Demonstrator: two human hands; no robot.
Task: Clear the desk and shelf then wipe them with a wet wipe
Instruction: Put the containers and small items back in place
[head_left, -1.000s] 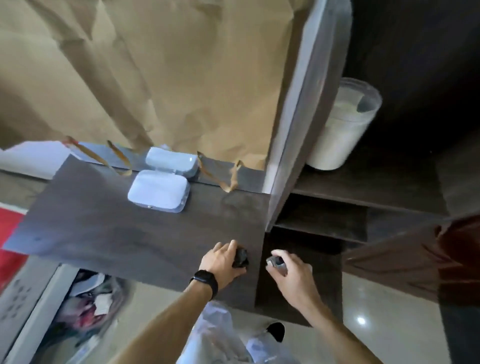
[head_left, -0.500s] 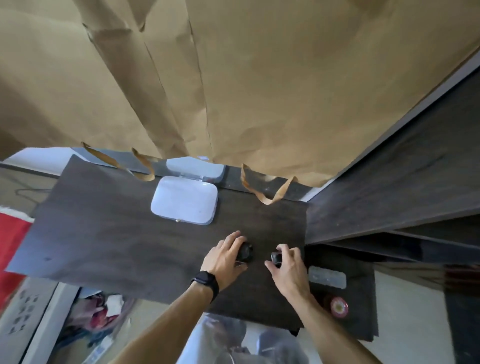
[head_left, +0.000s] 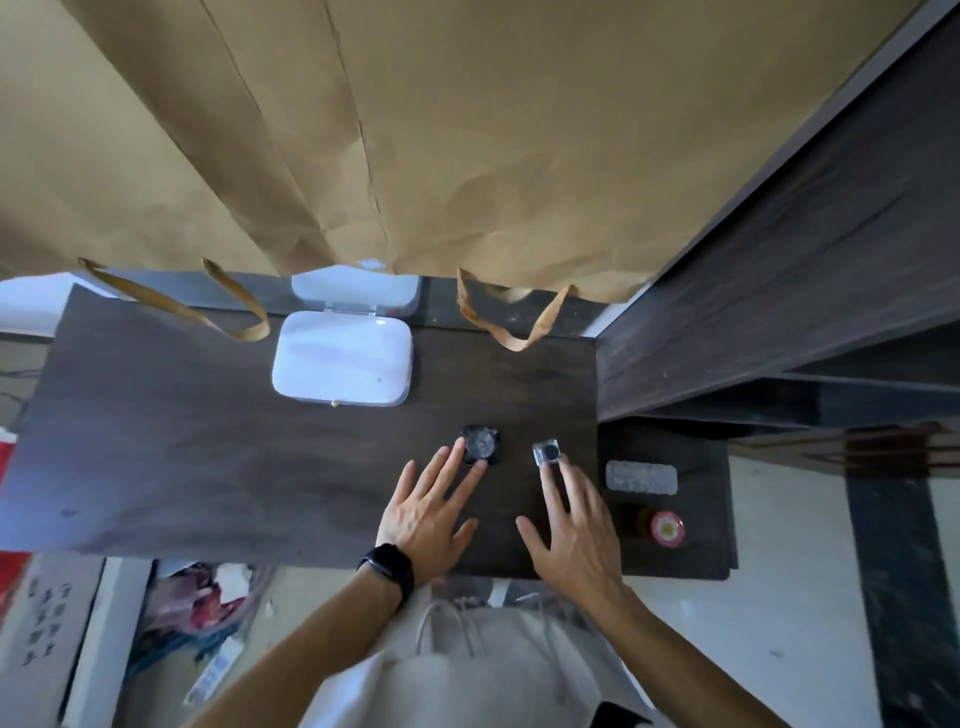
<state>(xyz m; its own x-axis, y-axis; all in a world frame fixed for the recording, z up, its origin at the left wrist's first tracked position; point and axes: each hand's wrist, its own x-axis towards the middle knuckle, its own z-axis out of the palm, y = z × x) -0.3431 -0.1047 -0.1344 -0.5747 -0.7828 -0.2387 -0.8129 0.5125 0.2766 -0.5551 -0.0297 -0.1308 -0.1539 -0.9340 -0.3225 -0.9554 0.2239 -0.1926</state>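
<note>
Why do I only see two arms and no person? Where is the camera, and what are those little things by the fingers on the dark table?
There is no machine here, just a person. The camera sits on the person's head and looks down, so you see only their arms. This is the only view.

The left hand, the one with the black watch, lies flat. Its fingertips touch a small black thing on the dark desk. The right hand is flat too, with its fingertips right at a tiny clear pot. Neither hand holds anything.

Farther back lies an open white case, and a big brown paper bag fills the space behind it. On a lower shelf to the right sit a red-lidded jar and a grey packet.
</note>
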